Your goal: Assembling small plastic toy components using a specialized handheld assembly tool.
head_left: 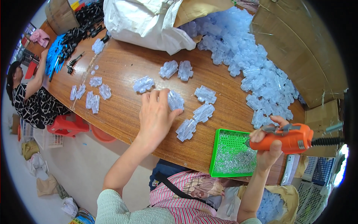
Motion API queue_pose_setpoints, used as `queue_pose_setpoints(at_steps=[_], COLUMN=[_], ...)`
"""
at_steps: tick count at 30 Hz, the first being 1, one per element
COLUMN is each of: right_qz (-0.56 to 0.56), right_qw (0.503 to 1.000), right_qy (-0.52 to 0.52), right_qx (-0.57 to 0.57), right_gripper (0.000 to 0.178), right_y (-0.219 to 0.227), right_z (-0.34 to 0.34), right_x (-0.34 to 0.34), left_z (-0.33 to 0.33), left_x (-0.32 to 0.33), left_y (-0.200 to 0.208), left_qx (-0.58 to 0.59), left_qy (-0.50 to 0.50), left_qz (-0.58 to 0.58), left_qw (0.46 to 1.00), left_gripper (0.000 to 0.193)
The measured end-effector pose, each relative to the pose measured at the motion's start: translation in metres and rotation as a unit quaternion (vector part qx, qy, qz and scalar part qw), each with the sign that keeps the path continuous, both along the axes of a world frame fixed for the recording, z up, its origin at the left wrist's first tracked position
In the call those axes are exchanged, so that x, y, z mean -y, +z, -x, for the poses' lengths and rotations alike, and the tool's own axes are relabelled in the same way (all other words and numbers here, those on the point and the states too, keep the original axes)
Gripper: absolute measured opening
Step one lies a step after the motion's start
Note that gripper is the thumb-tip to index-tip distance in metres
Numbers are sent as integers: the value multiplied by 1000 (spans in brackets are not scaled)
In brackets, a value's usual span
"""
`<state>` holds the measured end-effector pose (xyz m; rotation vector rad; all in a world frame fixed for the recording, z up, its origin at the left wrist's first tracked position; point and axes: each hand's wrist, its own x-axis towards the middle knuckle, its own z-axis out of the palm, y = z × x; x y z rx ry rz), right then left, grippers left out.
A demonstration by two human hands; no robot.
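Note:
My left hand (153,112) reaches over the wooden table, its thumb and fingertips closed round a clear bluish plastic part (175,100). My right hand (267,155) grips an orange electric screwdriver (285,138) with a black coiled cord. The tool's tip points left, over a green tray (214,158) full of small silvery screws. Just right of my left hand lie more clear plastic parts, among them one clear part (205,94) and a joined pair (186,129). Beyond it rest further parts, including a clear piece (143,84).
A large heap of clear parts (238,44) spills from a white sack (145,26) beside a cardboard wall (298,48). Black and blue pieces (56,54) lie at the far left, where another person (30,86) sits near a red stool (69,126). A phone (289,170) lies right of the tray.

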<state>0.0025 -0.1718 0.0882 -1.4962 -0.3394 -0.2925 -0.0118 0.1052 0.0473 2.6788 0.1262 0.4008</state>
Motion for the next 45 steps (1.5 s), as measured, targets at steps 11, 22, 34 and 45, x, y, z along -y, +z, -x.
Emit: queue_pose_setpoints(at_steps=[11, 22, 34, 45], right_qz=[280, 496, 189, 359], right_qw=[864, 848, 967, 922], right_qy=[-286, 49, 123, 93], right_qx=[304, 183, -116, -115], right_gripper=[66, 62, 42, 47], right_y=[-12, -61, -28, -31], right_z=[32, 19, -19, -34], right_x=[5, -94, -57, -33], left_z=[-23, -9, -40, -100], left_x=[-25, -29, -13, 22], left_y=[-8, -4, 8, -8], left_qx=[65, -1, -111, -154], left_qy=[-197, -114, -243, -305], left_qz=[79, 18, 26, -126], left_qw=[975, 993, 963, 931], left_gripper=[100, 102, 84, 79])
